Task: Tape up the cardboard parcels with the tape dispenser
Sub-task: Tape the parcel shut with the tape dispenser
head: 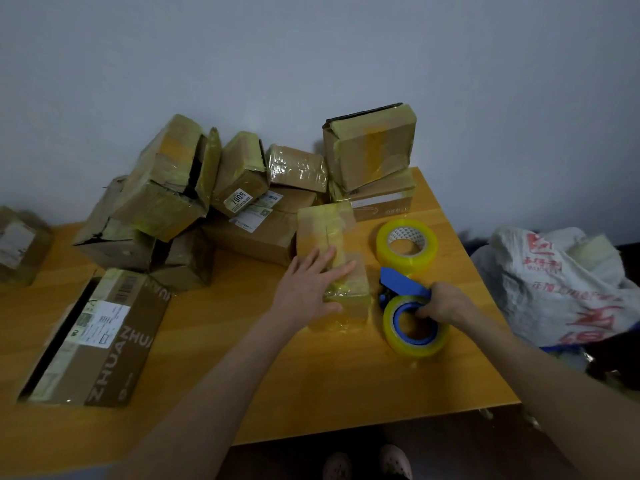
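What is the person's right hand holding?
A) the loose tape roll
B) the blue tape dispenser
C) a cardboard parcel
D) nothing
B: the right hand curls round the blue plastic tape dispenser; the loose yellowish tape roll lies untouched behind it.

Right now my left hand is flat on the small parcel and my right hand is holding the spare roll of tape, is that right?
Not quite. The head view shows your left hand flat on the small parcel, but your right hand grips the blue tape dispenser; the spare roll lies untouched on the table beyond it.
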### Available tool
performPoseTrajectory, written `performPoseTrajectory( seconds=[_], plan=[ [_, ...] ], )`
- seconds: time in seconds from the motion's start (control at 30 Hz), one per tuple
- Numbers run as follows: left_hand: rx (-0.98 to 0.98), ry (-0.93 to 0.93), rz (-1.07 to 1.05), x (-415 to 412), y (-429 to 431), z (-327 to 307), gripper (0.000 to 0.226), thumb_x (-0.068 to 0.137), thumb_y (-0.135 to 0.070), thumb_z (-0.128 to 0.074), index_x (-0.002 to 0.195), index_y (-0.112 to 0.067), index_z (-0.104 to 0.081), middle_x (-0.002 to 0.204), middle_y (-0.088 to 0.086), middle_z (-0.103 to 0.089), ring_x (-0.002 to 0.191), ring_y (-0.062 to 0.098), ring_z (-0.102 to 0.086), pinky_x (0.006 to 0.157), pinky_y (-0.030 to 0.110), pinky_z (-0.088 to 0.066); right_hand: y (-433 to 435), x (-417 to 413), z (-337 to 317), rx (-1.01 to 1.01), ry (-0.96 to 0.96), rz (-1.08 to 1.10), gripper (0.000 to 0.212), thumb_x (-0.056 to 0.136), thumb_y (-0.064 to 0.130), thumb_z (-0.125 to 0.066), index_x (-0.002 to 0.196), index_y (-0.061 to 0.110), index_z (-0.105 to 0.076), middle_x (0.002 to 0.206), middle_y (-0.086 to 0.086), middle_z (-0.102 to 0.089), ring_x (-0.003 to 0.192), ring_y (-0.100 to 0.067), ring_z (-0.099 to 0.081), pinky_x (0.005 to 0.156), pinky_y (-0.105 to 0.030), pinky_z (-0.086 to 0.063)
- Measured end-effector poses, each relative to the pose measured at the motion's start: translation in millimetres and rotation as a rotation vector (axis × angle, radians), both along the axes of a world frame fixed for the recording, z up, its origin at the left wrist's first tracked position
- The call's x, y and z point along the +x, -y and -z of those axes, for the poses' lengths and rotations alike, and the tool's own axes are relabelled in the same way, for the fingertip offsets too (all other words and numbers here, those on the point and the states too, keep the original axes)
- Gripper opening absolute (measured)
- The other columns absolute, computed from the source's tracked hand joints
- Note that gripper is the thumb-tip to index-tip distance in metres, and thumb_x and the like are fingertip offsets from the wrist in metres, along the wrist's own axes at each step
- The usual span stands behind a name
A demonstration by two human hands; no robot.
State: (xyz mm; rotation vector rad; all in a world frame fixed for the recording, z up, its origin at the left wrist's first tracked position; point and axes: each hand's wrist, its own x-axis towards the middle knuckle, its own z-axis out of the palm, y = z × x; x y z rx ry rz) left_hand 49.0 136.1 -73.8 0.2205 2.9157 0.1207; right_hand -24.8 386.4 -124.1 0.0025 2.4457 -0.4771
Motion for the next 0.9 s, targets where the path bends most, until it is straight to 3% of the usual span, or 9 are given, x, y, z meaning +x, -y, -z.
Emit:
performPoseTrajectory(
  seconds=[0.2,0.33,0.43,0.5,0.57,0.63,0.73,0.9],
  plan=[
    [0.034,-0.003,-0.016,0,1,2,0.089,0.081,-0.048,-0.067,0.144,-0.053,-0.006,0.160,-0.009,0.008,0.147,0.019,0.008,0.115,0.043,0.004,-8,-2,-28,-0.248,0.095,0.198,0.033,0.081,-0.001,-0.064,0.102,0.009,-0.041,0.077,-0.007,-0.048,0.056,-0.015,-0.042,0.035,-0.021,-0.031],
    [0.092,0.052,-0.018,1,1,-8,0.092,0.078,-0.057,-0.066,0.149,-0.044,-0.009,0.160,-0.006,0.004,0.147,0.019,0.003,0.117,0.047,-0.001,-22,-14,-69,-0.436,0.105,0.235,0.057,0.076,-0.005,-0.066,0.126,0.010,-0.044,0.092,-0.015,-0.062,0.068,-0.023,-0.056,0.054,-0.031,-0.042],
    [0.555,-0.072,-0.292,0,-6,-27,0.076,0.084,-0.050,-0.064,0.148,-0.027,-0.031,0.154,0.001,-0.030,0.139,0.019,-0.032,0.112,0.042,-0.029,-29,-21,-107,-0.520,0.073,0.183,0.050,0.073,-0.008,-0.069,0.119,0.006,-0.053,0.085,-0.015,-0.063,0.066,-0.025,-0.056,0.058,-0.036,-0.044],
    [0.867,-0.171,-0.549,-3,-8,-43,0.055,0.091,-0.044,-0.056,0.138,-0.017,-0.047,0.137,0.004,-0.053,0.117,0.016,-0.054,0.093,0.031,-0.047,-28,-21,-131,-0.543,0.027,0.070,0.044,0.072,-0.006,-0.071,0.111,0.009,-0.055,0.081,-0.015,-0.061,0.068,-0.026,-0.053,0.064,-0.039,-0.040],
    [1.175,0.002,-0.697,-5,-9,-56,0.056,0.093,-0.051,-0.048,0.129,-0.009,-0.053,0.125,0.010,-0.062,0.103,0.016,-0.062,0.078,0.027,-0.053,-24,-18,-154,-0.561,-0.025,-0.050,0.043,0.073,-0.002,-0.072,0.107,0.017,-0.054,0.080,-0.011,-0.064,0.066,-0.023,-0.053,0.063,-0.036,-0.041],
    [1.443,0.236,-0.795,-2,-9,-67,0.067,0.089,-0.062,-0.044,0.123,-0.005,-0.054,0.116,0.013,-0.066,0.099,0.023,-0.067,0.070,0.031,-0.057,-16,-13,-171,-0.569,-0.076,-0.145,0.046,0.072,-0.001,-0.072,0.105,0.025,-0.053,0.075,-0.002,-0.067,0.056,-0.013,-0.054,0.051,-0.025,-0.042],
    [1.616,0.396,-0.805,4,-9,-75,0.074,0.081,-0.067,-0.049,0.117,-0.003,-0.057,0.100,0.011,-0.073,0.089,0.022,-0.072,0.063,0.031,-0.057,0,-7,-186,-0.588,-0.133,-0.265,0.048,0.073,-0.004,-0.073,0.105,0.023,-0.052,0.077,0.004,-0.070,0.057,-0.008,-0.061,0.052,-0.017,-0.047],
    [1.578,0.195,-0.783,15,-1,-77,0.017,0.088,-0.017,-0.064,0.098,-0.004,-0.066,0.071,0.002,-0.070,0.062,0.009,-0.066,0.056,0.020,-0.052,15,1,-187,-0.585,-0.126,-0.400,0.059,0.070,0.013,-0.086,0.115,0.026,-0.050,0.104,0.004,-0.068,0.086,-0.012,-0.070,0.076,-0.026,-0.056]
  ],
)
